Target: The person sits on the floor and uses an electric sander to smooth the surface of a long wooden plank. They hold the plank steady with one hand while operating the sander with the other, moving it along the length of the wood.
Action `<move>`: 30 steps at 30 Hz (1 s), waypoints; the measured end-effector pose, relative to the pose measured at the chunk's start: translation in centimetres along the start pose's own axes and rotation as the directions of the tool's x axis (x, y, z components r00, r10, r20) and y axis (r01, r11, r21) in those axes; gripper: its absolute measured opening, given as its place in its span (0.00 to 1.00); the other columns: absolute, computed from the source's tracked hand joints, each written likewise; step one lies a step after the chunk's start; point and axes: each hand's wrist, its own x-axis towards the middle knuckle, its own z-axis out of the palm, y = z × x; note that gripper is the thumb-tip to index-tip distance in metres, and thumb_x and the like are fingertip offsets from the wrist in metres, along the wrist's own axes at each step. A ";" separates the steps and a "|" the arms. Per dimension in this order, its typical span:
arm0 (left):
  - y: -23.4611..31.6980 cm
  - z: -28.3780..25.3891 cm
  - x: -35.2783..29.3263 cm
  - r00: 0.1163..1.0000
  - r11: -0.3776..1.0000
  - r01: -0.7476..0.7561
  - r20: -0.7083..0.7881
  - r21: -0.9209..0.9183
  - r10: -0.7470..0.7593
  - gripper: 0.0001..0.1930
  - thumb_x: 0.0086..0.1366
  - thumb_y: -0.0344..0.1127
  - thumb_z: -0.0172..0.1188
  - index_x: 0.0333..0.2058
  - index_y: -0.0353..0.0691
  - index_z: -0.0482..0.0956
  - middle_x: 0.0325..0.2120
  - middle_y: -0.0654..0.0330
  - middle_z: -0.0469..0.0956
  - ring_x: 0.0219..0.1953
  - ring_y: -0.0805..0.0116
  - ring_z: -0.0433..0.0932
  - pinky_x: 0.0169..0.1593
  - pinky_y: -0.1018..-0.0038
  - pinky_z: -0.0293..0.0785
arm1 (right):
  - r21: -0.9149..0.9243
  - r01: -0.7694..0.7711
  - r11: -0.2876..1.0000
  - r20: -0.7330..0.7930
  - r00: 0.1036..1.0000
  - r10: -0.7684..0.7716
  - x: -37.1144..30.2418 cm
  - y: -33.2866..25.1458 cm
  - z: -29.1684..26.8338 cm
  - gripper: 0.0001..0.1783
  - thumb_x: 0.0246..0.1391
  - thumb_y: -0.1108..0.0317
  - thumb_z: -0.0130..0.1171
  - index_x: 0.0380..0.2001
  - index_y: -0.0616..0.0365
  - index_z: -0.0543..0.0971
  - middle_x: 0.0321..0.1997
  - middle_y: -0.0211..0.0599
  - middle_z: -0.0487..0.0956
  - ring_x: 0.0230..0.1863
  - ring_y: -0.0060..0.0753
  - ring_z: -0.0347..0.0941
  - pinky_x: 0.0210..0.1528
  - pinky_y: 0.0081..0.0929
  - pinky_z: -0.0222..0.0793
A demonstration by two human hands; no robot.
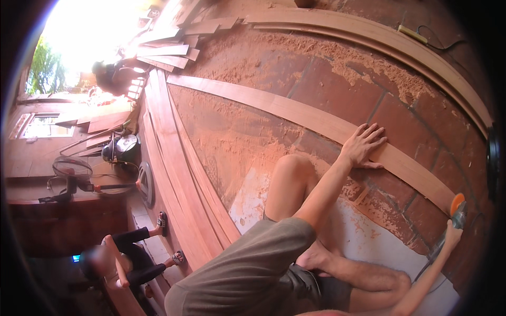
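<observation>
A long, narrow wooden plank lies flat on the dusty tiled floor, running from the upper left to the lower right. My left hand rests palm down on it, fingers spread. At the plank's right end, my right hand is wrapped round the body of an angle grinder. Its orange disc is tilted at the plank's end; whether it touches the wood I cannot tell. A cord trails from the tool past my right forearm.
Reddish sawdust covers much of the floor. Long boards lie to the left, and stacked planks line the far side near a power strip. A standing fan lies further left. Another person sits lower left; one more crouches near the bright opening.
</observation>
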 end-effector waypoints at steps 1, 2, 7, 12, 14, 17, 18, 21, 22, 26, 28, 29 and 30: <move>-0.1 0.0 -0.3 1.000 1.000 0.004 0.000 0.010 -0.004 0.49 0.56 0.77 0.55 0.67 0.47 0.70 0.72 0.54 0.60 0.76 0.53 0.52 0.76 0.51 0.44 | 0.017 -0.032 0.999 0.027 0.999 0.031 -0.3 -1.3 -0.2 0.41 0.47 0.51 0.68 0.56 0.76 0.74 0.56 0.66 0.78 0.60 0.58 0.76 0.63 0.46 0.68; -0.1 0.1 -0.1 1.000 1.000 -0.003 -0.008 0.018 0.003 0.49 0.56 0.78 0.55 0.67 0.47 0.70 0.72 0.54 0.60 0.76 0.53 0.52 0.76 0.51 0.44 | -0.026 -0.038 0.999 0.003 0.999 0.038 -0.4 -1.6 0.4 0.42 0.48 0.50 0.68 0.58 0.73 0.72 0.58 0.65 0.78 0.60 0.59 0.75 0.64 0.46 0.67; -0.3 0.2 -0.2 1.000 1.000 0.000 -0.023 0.006 0.000 0.49 0.55 0.78 0.55 0.66 0.47 0.70 0.72 0.54 0.60 0.75 0.53 0.52 0.76 0.51 0.45 | -0.045 0.072 0.996 -0.057 0.996 -0.074 -5.2 -3.8 1.3 0.42 0.46 0.51 0.67 0.60 0.68 0.72 0.58 0.65 0.77 0.60 0.62 0.74 0.63 0.46 0.67; -0.2 0.3 0.1 0.999 1.000 -0.003 -0.040 -0.013 0.002 0.49 0.55 0.78 0.56 0.66 0.47 0.71 0.71 0.54 0.61 0.75 0.53 0.53 0.76 0.50 0.46 | -0.043 -0.021 0.999 0.002 1.000 0.021 -0.4 0.1 0.0 0.44 0.47 0.49 0.70 0.60 0.71 0.72 0.59 0.64 0.77 0.61 0.60 0.74 0.63 0.45 0.68; -0.3 0.5 -0.2 0.999 1.000 -0.005 -0.047 -0.004 0.005 0.49 0.55 0.78 0.56 0.66 0.47 0.71 0.71 0.54 0.61 0.75 0.53 0.53 0.76 0.50 0.46 | -0.043 -0.036 0.998 -0.011 0.999 0.035 -0.6 0.0 0.5 0.45 0.47 0.49 0.70 0.61 0.72 0.71 0.60 0.63 0.77 0.62 0.59 0.73 0.64 0.45 0.67; -0.5 0.7 -0.6 0.999 1.000 -0.002 -0.051 0.013 0.002 0.49 0.55 0.78 0.56 0.66 0.47 0.71 0.71 0.55 0.61 0.75 0.53 0.53 0.76 0.50 0.46 | -0.052 0.019 0.998 0.001 1.000 -0.019 -5.3 -3.4 1.4 0.45 0.47 0.50 0.70 0.62 0.71 0.70 0.61 0.63 0.76 0.63 0.58 0.73 0.65 0.45 0.66; -0.5 0.6 -0.6 0.999 1.000 -0.003 -0.053 0.020 0.004 0.49 0.55 0.78 0.56 0.66 0.47 0.71 0.71 0.55 0.61 0.75 0.53 0.53 0.76 0.50 0.46 | -0.088 0.006 0.996 0.005 1.000 -0.006 -7.0 -4.9 0.9 0.45 0.48 0.52 0.69 0.63 0.69 0.69 0.62 0.62 0.75 0.64 0.57 0.72 0.66 0.45 0.65; -0.3 0.5 0.0 0.998 1.000 -0.001 -0.057 -0.020 0.000 0.50 0.55 0.78 0.55 0.66 0.48 0.71 0.71 0.55 0.60 0.75 0.53 0.53 0.76 0.51 0.45 | -0.081 0.063 0.995 -0.067 0.995 -0.069 -3.0 -0.7 1.0 0.43 0.49 0.53 0.70 0.61 0.71 0.71 0.60 0.62 0.77 0.62 0.57 0.74 0.64 0.45 0.67; -0.3 0.4 -0.2 0.999 1.000 0.002 -0.052 -0.015 -0.003 0.50 0.55 0.78 0.55 0.66 0.48 0.71 0.71 0.55 0.60 0.75 0.53 0.53 0.76 0.51 0.45 | -0.049 0.006 0.999 -0.003 1.000 -0.007 -2.2 -0.8 0.2 0.41 0.49 0.53 0.70 0.59 0.73 0.73 0.57 0.63 0.78 0.59 0.58 0.76 0.61 0.45 0.69; -0.5 0.5 -0.1 0.999 1.000 -0.007 -0.048 -0.004 0.007 0.50 0.55 0.78 0.55 0.66 0.47 0.71 0.71 0.55 0.61 0.75 0.53 0.53 0.76 0.51 0.45 | -0.039 -0.038 0.998 -0.013 0.999 0.038 -0.9 -1.1 -0.1 0.42 0.49 0.52 0.70 0.59 0.75 0.72 0.57 0.65 0.78 0.60 0.59 0.75 0.62 0.46 0.68; -0.4 0.6 -0.2 0.999 1.000 -0.008 -0.046 -0.001 0.008 0.50 0.55 0.78 0.55 0.66 0.47 0.71 0.71 0.55 0.61 0.75 0.53 0.53 0.76 0.51 0.45 | -0.081 0.010 0.997 -0.085 0.996 -0.017 -2.1 -1.2 1.3 0.43 0.49 0.51 0.70 0.60 0.75 0.71 0.59 0.65 0.77 0.61 0.58 0.74 0.64 0.46 0.67; -0.4 0.5 -0.3 0.999 1.000 -0.010 -0.045 0.002 0.010 0.50 0.55 0.78 0.56 0.66 0.47 0.71 0.71 0.55 0.61 0.75 0.53 0.53 0.76 0.51 0.45 | -0.058 0.054 0.997 -0.070 0.996 -0.058 -2.6 -1.3 1.5 0.44 0.49 0.51 0.70 0.60 0.75 0.71 0.59 0.65 0.76 0.62 0.58 0.74 0.64 0.46 0.67; -0.5 0.5 -0.3 0.999 1.000 -0.012 -0.044 0.006 0.012 0.50 0.55 0.78 0.56 0.66 0.47 0.71 0.71 0.55 0.61 0.75 0.53 0.53 0.76 0.51 0.45 | -0.035 0.097 0.995 -0.056 0.994 -0.099 -3.0 -1.5 1.6 0.44 0.49 0.51 0.70 0.60 0.75 0.71 0.60 0.66 0.76 0.63 0.58 0.73 0.65 0.46 0.66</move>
